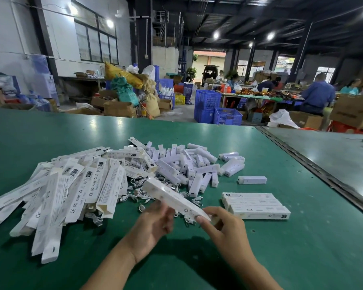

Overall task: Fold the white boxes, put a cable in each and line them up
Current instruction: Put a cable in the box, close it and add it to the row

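Observation:
I hold one long white box [172, 196] slantwise above the green table [281, 248]. My left hand [153, 223] grips its middle from below. My right hand [220, 225] pinches its near end. A heap of flat unfolded white boxes [71, 189] lies to the left. Loose white cables [138, 195] lie tangled behind the held box. Three filled boxes [256, 205] lie side by side in a row at the right. A pile of small white inner boxes [187, 164] sits behind the cables.
One small white box [252, 179] lies alone right of the pile. A dark seam [314, 164] divides this table from a grey one at the right. Beyond the far edge stand blue crates [216, 109], cardboard boxes and seated workers.

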Demonstrator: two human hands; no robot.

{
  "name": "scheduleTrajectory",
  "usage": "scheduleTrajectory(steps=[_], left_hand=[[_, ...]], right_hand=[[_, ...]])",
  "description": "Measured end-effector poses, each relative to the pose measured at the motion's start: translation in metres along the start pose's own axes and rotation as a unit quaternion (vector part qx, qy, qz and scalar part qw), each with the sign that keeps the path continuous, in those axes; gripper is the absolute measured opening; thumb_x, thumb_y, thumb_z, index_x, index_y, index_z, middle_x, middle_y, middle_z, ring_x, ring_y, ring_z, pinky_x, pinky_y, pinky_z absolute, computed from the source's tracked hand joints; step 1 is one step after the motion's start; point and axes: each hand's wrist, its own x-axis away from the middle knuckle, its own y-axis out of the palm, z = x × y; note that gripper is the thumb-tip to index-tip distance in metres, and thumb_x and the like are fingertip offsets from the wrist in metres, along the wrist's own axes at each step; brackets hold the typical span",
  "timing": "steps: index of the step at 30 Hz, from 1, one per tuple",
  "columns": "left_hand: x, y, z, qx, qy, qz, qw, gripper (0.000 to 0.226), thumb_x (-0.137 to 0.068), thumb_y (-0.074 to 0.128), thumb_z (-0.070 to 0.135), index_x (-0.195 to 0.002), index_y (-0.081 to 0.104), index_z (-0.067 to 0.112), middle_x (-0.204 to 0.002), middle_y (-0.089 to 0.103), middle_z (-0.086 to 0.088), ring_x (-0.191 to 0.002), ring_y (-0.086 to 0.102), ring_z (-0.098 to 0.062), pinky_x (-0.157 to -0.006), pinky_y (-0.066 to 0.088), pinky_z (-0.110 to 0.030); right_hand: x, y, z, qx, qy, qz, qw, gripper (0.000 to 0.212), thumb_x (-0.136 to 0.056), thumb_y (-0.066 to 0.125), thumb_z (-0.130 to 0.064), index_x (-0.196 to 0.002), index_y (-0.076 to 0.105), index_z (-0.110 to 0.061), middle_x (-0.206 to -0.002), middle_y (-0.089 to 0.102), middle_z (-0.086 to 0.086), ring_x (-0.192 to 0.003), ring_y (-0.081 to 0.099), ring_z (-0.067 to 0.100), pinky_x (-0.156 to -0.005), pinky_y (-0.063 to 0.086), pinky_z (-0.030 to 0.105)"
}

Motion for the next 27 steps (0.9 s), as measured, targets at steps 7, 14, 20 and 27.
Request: scheduleTrajectory(steps=[7,14,20,27], left_hand=[[-0.006,0.024,-0.011,-0.108,0.04,0.145,0.983,0.036,-0.062,0.078,0.055,-0.056,0.066,0.022,-0.057,0.051,-0.003,-0.055,0.045,-0.016,-0.061,0.038,-0.032],[-0.006,0.021,-0.006,-0.112,0.073,0.275,0.952,0.046,-0.085,0.069,0.041,-0.055,0.049,0.013,-0.054,0.04,-0.006,-0.053,0.037,-0.017,-0.063,0.033,-0.035],[-0.007,0.012,-0.006,-0.079,0.097,0.341,0.931,0.042,-0.092,0.067,0.035,-0.064,0.05,0.008,-0.058,0.043,-0.009,-0.055,0.04,-0.018,-0.058,0.034,-0.034],[-0.011,0.013,-0.008,-0.069,0.095,0.342,0.932,0.039,-0.093,0.067,0.033,-0.069,0.052,0.006,-0.057,0.045,-0.006,-0.054,0.042,-0.018,-0.06,0.036,-0.034]], right_hand=[[-0.005,0.022,-0.001,-0.083,0.036,0.033,0.995,0.043,-0.099,0.039,-0.052,-0.082,0.069,-0.026,-0.073,0.066,-0.011,-0.069,0.059,0.0,-0.061,0.041,0.013],[-0.046,0.043,0.018,0.212,0.019,-0.056,0.975,0.043,-0.101,0.031,-0.05,-0.136,0.051,-0.035,-0.146,0.039,-0.001,-0.136,0.023,0.019,-0.109,0.026,0.037],[-0.061,0.059,0.022,0.295,0.081,-0.162,0.938,0.048,-0.098,0.022,-0.062,-0.143,0.028,-0.048,-0.155,0.029,0.007,-0.147,0.008,0.026,-0.117,0.007,0.054],[-0.054,0.052,0.016,0.26,0.056,-0.055,0.962,0.037,-0.1,0.04,-0.048,-0.132,0.054,-0.036,-0.137,0.049,-0.005,-0.139,0.024,0.017,-0.116,0.012,0.047]])
